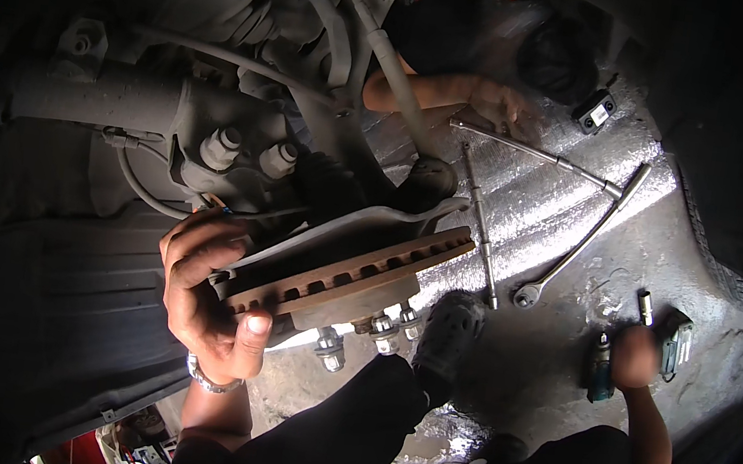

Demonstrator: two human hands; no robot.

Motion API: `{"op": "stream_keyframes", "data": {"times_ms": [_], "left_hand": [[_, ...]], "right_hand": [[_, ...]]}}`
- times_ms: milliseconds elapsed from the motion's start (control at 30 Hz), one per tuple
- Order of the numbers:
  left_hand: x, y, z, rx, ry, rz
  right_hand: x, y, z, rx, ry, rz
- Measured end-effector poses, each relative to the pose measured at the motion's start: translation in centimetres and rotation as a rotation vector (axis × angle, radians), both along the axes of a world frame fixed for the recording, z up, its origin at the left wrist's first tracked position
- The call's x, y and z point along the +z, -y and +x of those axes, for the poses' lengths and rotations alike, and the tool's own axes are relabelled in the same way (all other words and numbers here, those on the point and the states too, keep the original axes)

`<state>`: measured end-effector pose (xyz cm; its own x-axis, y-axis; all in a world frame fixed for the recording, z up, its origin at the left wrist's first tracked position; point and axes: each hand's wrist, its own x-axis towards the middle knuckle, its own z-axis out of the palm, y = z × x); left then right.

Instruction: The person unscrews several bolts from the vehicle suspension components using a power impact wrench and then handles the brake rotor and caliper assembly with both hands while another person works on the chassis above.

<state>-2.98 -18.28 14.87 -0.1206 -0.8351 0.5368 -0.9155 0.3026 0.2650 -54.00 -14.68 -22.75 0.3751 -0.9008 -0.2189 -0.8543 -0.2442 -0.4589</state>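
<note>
Head cam: left hand point(204, 304) has its fingers half-curled round the edge of a brake disc point(347, 288) beside the suspension point(204, 111), probably steadying it; right hand point(635, 358) blurs near a power tool point(602, 373), can't tell its grip.

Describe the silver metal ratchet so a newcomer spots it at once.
From the rusty brown, slotted brake disc, look right to the grey floor. Near two slim silver metal bars, the long ratchet slants up rightward; unlike them, its lower end has a broad, round head.
</note>
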Motion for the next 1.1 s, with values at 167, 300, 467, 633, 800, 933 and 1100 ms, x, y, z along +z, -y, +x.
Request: {"op": "stream_keyframes", "data": {"times_ms": [167,300,467,633,800,933,1100], "left_hand": [[-0.1,0.0,0.4,-0.012,-0.002,-0.017],[-0.2,0.1,0.2,-0.015,0.008,-0.044],[0.1,-0.3,-0.3,0.004,0.041,-0.032],[1.0,-0.7,-1.3,0.025,0.178,-0.025],[4.9,-0.6,-5.5,-0.074,0.481,0.202],[3.7,0.0,-7.9,-0.044,0.246,0.063],[8.6,-0.1,-3.5,-0.14,0.612,0.328]], "right_hand": [[0.8,0.4,0.6,0.0,0.008,0.04],[0.7,0.3,0.6,-0.009,0.018,-0.016],[0.7,0.5,0.5,-0.009,0.075,-0.117],[0.8,0.3,-0.5,0.0,-0.047,-0.038],[0.4,-0.3,0.0,0.006,-0.098,-0.016],[1.0,0.1,0.9,0.028,-0.096,0.018],[0.3,0.4,1.0,0.106,-0.063,-0.124]]}}
